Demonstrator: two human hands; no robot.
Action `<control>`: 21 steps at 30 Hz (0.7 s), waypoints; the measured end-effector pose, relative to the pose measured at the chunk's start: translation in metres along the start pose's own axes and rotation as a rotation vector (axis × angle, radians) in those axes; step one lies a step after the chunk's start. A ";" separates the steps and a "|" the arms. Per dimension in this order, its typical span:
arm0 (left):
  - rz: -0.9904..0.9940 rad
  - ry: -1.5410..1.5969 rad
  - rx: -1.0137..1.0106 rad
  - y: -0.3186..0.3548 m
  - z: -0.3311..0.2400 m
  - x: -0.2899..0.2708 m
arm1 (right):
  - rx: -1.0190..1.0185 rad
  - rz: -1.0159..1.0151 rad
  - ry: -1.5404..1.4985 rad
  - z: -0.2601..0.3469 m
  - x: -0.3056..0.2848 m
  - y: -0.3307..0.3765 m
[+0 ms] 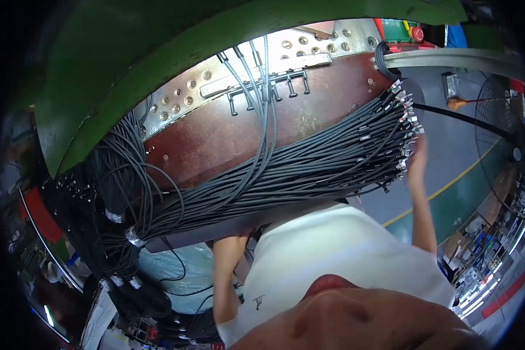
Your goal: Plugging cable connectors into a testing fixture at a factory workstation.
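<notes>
A thick bundle of dark grey cables (309, 154) lies fanned out across a reddish-brown worktable (204, 143). The silvery connectors (403, 111) at the cable ends are gathered at the table's right end. My right hand (415, 157) is right beside these connectors, its fingers partly hidden behind them, so its grip does not show. On the left, my left hand (234, 242) reaches to the table's near edge, its fingers out of sight below the cables and the edge. A few cables (264, 116) run across the table from a black hook rack (268, 92).
A green metal machine part (157, 64) arches overhead. More bundled cables (119, 151) hang at the left, taped together in places. A red button (416, 34) is at the back right. A fan (501, 134) stands at the right, beyond a curved metal bar (455, 60).
</notes>
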State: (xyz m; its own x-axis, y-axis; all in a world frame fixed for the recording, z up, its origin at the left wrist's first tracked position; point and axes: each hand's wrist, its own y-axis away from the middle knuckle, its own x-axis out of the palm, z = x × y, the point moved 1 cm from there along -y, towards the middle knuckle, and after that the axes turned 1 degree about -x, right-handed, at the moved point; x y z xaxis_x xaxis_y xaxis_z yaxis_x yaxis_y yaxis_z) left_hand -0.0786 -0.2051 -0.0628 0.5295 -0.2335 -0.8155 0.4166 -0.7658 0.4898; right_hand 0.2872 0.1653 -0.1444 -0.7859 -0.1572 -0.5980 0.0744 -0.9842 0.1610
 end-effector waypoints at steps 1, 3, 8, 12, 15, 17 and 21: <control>0.088 -0.045 -0.118 -0.005 0.027 0.033 | 0.199 0.197 -0.126 -0.047 0.002 0.026; 0.201 -0.094 -0.227 -0.005 0.055 0.061 | 0.552 0.436 -0.536 -0.030 0.026 0.069; 0.025 0.085 -0.166 -0.022 0.048 0.044 | 0.457 0.469 -0.463 -0.034 0.038 0.044; -0.055 -0.187 -0.070 -0.025 0.071 0.088 | 0.361 0.462 -0.423 -0.032 0.041 0.027; -0.084 -0.197 -0.047 -0.029 0.077 0.097 | 0.287 0.460 -0.390 -0.036 0.029 0.031; -0.266 -0.291 0.021 -0.035 0.075 0.090 | 0.238 0.452 -0.366 -0.039 0.020 0.031; -0.282 -0.021 -0.038 -0.039 0.078 0.089 | 0.147 0.449 -0.317 -0.041 0.015 0.023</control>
State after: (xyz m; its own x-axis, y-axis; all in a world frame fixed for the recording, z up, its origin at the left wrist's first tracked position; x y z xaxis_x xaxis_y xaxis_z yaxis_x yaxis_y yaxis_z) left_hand -0.1055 -0.2428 -0.1790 0.3733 -0.0274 -0.9273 0.5730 -0.7793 0.2536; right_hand 0.3024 0.1365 -0.1817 -0.8442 -0.5032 -0.1844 0.3757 -0.8011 0.4659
